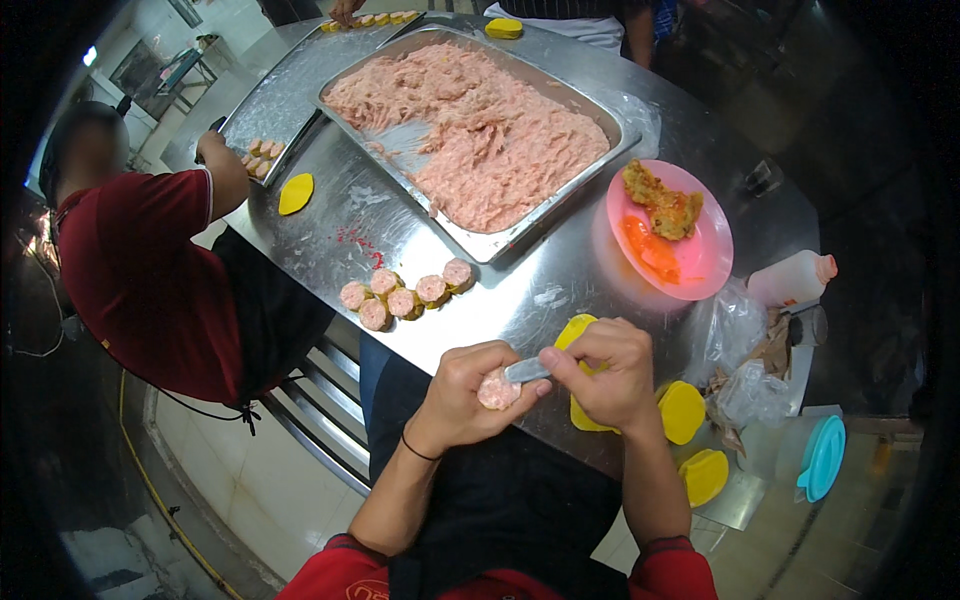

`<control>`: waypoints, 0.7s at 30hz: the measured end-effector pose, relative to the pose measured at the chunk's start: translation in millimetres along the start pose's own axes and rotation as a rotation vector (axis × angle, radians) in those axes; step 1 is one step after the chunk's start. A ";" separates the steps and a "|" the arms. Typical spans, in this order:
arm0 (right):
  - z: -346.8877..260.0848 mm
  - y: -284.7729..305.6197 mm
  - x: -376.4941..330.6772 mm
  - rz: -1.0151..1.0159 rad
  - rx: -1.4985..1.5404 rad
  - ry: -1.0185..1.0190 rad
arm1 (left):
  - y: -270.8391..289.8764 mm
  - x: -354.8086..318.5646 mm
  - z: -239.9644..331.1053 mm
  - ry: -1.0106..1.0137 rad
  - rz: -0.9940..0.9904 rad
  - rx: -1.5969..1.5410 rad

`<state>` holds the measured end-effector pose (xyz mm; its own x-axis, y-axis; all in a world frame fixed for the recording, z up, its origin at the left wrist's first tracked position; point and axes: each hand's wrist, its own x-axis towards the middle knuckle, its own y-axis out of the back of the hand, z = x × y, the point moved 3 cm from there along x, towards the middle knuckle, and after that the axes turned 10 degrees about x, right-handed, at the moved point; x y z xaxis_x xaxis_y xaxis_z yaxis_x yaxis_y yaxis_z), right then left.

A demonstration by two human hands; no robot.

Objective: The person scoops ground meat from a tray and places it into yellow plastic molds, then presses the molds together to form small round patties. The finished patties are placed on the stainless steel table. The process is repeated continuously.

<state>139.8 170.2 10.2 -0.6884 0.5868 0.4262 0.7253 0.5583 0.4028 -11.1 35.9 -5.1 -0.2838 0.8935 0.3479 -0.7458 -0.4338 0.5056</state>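
Note:
My left hand [462,392] is closed around a dumpling [497,390], its round top of pink minced meat facing up between thumb and fingers. In my right hand [612,372] is a short, flat metal spreader [527,370], its blade lying at the dumpling's upper edge. Yellow round wrappers [576,331] lie partly hidden under my right hand. More wrapper stacks [683,412] sit right of my wrist. Finished dumplings [402,303] in yellow wrappers stand clustered on the table, left of my hands. Beyond them, a deep metal pan [486,246] holds a large mass of pink minced meat [510,150].
A pink plate [712,272] with fried food and orange sauce rests at the right, near a white bottle [793,279], plastic bags [722,335] and a blue-lidded container [822,458]. At left, a co-worker in red [150,290] reaches toward a tray [262,95] with dumplings. Others stand across the steel table.

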 end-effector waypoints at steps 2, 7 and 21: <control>-0.1 0.2 0.2 0.005 0.001 -0.004 | -0.7 0.1 -2.2 0.041 -0.032 0.013; -1.7 -8.0 -1.5 -0.032 -0.002 0.000 | -3.3 1.9 0.3 0.012 -0.044 0.037; 5.3 -8.9 -4.6 0.044 0.144 -0.125 | -2.5 -1.4 0.3 0.028 0.046 -0.034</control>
<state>136.5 165.6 0.3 -0.6575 0.6757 0.3333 0.7531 0.6034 0.2624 -8.6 35.7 -6.6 -0.3350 0.8756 0.3480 -0.7515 -0.4711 0.4619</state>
